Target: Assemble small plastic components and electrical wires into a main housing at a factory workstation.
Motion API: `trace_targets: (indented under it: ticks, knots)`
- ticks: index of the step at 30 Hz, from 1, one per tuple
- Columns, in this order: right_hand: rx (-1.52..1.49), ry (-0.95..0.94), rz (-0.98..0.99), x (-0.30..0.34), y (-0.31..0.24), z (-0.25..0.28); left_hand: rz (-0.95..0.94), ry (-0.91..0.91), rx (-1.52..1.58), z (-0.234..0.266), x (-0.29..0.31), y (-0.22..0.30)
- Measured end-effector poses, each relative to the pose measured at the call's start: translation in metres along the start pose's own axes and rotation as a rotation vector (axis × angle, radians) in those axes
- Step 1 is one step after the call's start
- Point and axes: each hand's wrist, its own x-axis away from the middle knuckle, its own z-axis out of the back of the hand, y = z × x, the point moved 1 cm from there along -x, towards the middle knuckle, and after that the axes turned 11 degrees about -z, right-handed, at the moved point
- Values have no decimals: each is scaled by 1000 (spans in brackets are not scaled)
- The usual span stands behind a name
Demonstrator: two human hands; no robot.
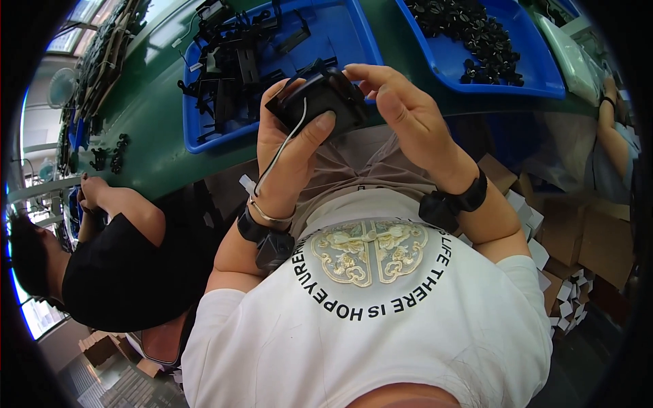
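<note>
My left hand point(289, 149) grips a black plastic housing point(326, 102), its thumb pressed on the near face. A thin white cable point(289, 139) hangs from the housing along my left wrist and ends in a small white connector. Beside the housing, my right hand point(418, 126) has its fingers apart and the thumb raised; its index fingertip is at the upper right edge, and whether it touches cannot be told. Just beyond is a blue tray point(354, 34) holding several black brackets and housings point(248, 64).
A second blue tray point(449, 78) at the far right holds a heap of small black parts point(469, 34). Both trays are on a green table point(153, 126). At left, a person in black point(129, 265) works close by; another person's arm point(612, 129) shows at right. Cardboard boxes point(602, 245) stand lower right.
</note>
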Motion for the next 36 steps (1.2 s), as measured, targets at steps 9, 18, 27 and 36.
trace_targets:
  ticks: [9,18,27,36]
  knots:
    - [334,20,276,9,-30,0,-201,75,-45,-3,-12,-4]
    - [238,-74,187,5,-26,1,-227,150,-64,6,-10,-4]
    - [132,-114,101,-4,-28,-8,-239,166,-105,8,-12,4]
    - [-50,-125,78,-13,-13,1,-289,175,-141,12,-19,0]
